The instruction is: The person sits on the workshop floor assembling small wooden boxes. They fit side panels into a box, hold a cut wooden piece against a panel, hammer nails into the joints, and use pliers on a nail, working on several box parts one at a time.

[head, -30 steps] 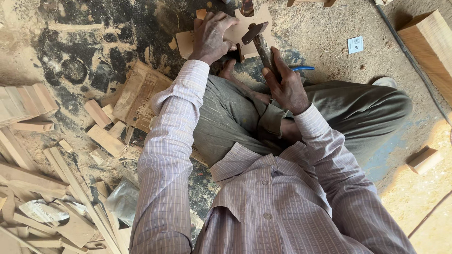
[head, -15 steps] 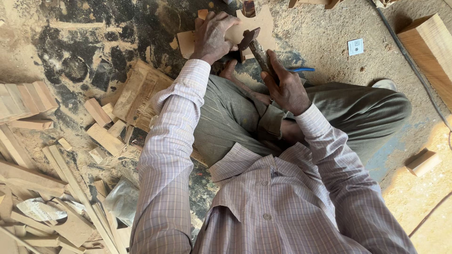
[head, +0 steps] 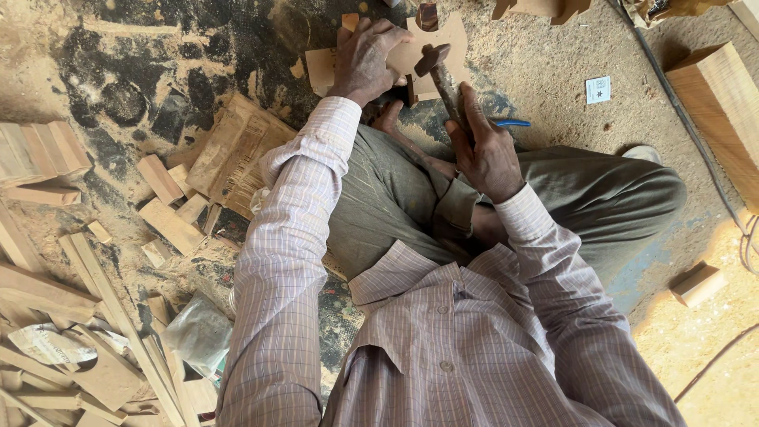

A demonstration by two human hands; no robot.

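I sit on a sawdust-covered floor in a checked shirt and olive trousers. My left hand (head: 365, 59) presses down on a flat, shaped wooden cut-out (head: 427, 49) lying on the floor ahead of my knees. My right hand (head: 486, 150) grips the handle of a hammer (head: 439, 75), whose dark head hovers just over the wooden piece beside my left fingers. A small dark piece (head: 428, 16) sits at the top edge of the cut-out.
Wood offcuts and strips (head: 170, 213) lie piled at the left, with a plastic bag (head: 198, 332). A large wooden block (head: 723, 103) stands at the right, a small block (head: 697, 283) below it. A blue pen (head: 512, 122) and a small white card (head: 598, 89) lie near my knee.
The hammer has come down from a raised, tilted position toward the wooden cut-out. My left hand has stayed on the piece.
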